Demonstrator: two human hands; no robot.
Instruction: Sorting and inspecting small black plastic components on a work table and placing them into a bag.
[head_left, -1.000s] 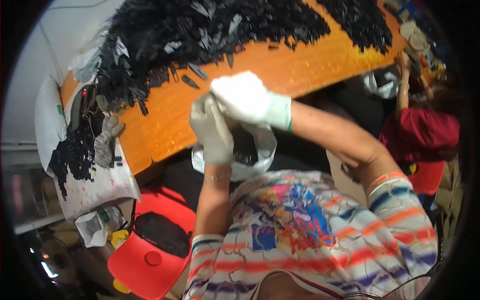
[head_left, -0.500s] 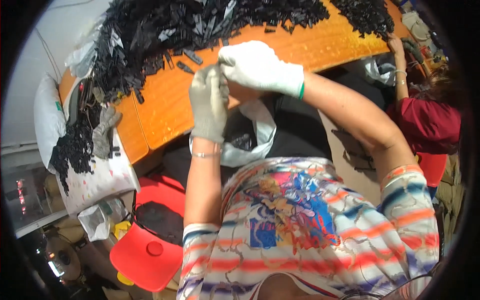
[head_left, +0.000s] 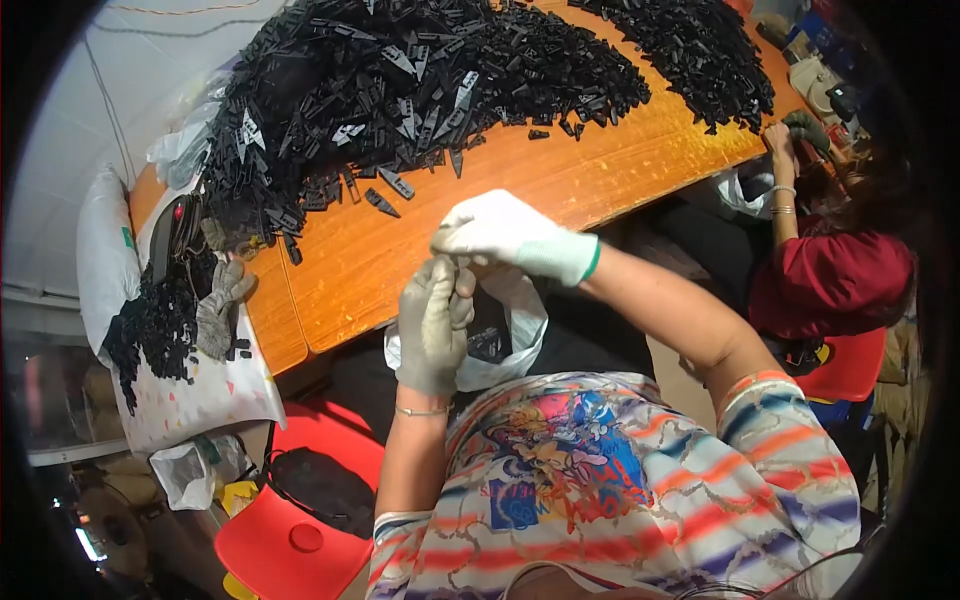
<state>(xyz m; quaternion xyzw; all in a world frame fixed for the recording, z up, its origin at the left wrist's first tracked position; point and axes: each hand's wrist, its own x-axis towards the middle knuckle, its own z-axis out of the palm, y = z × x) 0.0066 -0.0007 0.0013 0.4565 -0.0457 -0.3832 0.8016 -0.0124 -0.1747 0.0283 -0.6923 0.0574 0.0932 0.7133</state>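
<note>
My left hand (head_left: 436,322), in a grey-palmed work glove, is closed with its fingers bent up just off the table's front edge. My right hand (head_left: 505,235), in a white glove with a green cuff, meets its fingertips from above, also closed. Whatever sits between the fingers is hidden. Below them an open white plastic bag (head_left: 530,325) lies on my lap with dark pieces in it. Beyond my hands, a large heap of small pointed black plastic pieces (head_left: 330,110) covers the back of the orange wooden table (head_left: 590,190). Stray black pieces (head_left: 381,203) lie at its near edge.
A second black heap (head_left: 700,65) lies to the right, near a co-worker in a dark red sleeve (head_left: 835,280). At left are a grey glove (head_left: 220,312), more black pieces (head_left: 160,325) and a white sack (head_left: 105,260). A red chair (head_left: 290,550) holds a black bag (head_left: 320,490).
Both hands have come nearer to me, lower in the picture, still together at the fingertips. The view has tilted, so more of the heap shows. The co-worker's arm has shifted slightly.
</note>
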